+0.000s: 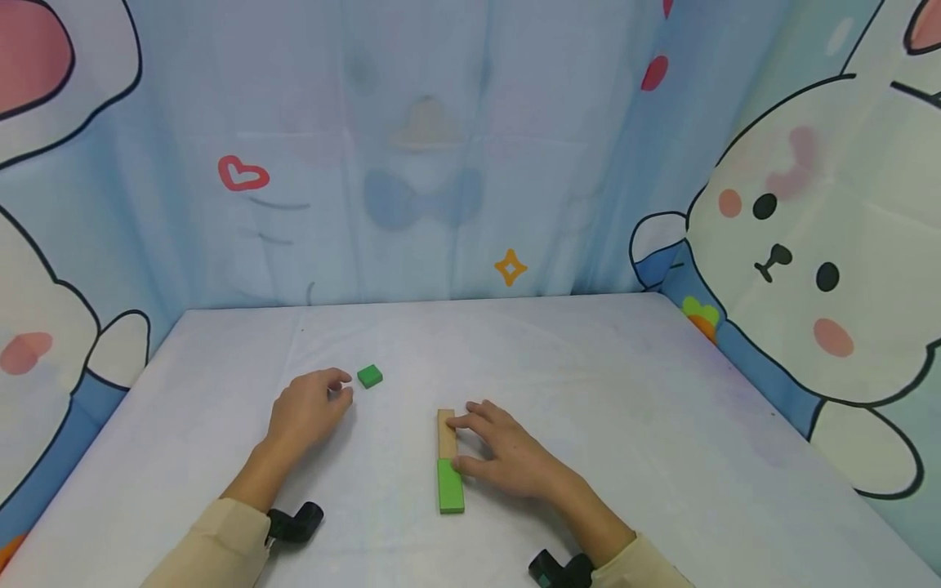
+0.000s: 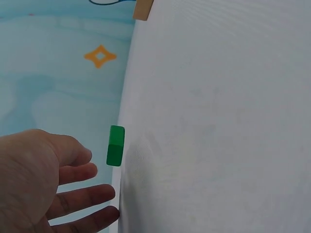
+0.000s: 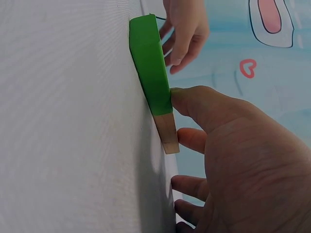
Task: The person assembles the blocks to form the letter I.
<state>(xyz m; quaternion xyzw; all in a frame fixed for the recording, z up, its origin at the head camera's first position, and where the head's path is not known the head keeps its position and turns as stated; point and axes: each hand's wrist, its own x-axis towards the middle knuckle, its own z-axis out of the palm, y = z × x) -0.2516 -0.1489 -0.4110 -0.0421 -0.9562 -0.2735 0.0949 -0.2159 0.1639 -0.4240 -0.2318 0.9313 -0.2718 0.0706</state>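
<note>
On the white table lies a long green block [image 1: 451, 492], end to end with a plain wooden block [image 1: 445, 441], the two forming one straight line. My right hand [image 1: 506, 453] is at their right side, its thumb at the green block and its index finger at the wooden one, fingers spread. The right wrist view shows the thumb tip against the green block's edge [image 3: 154, 73]. Farther left, a small green block [image 1: 370, 376] lies just beyond the fingertips of my left hand [image 1: 307, 410], whose fingers are loosely bent with nothing between them.
The white cloth-covered table [image 1: 588, 359] ends at a light blue curtain [image 1: 309, 98] at the back. Cartoon rabbits are printed on the side curtains. A dark wrist camera [image 1: 296, 523] sits on the left wrist, another [image 1: 560, 570] on the right.
</note>
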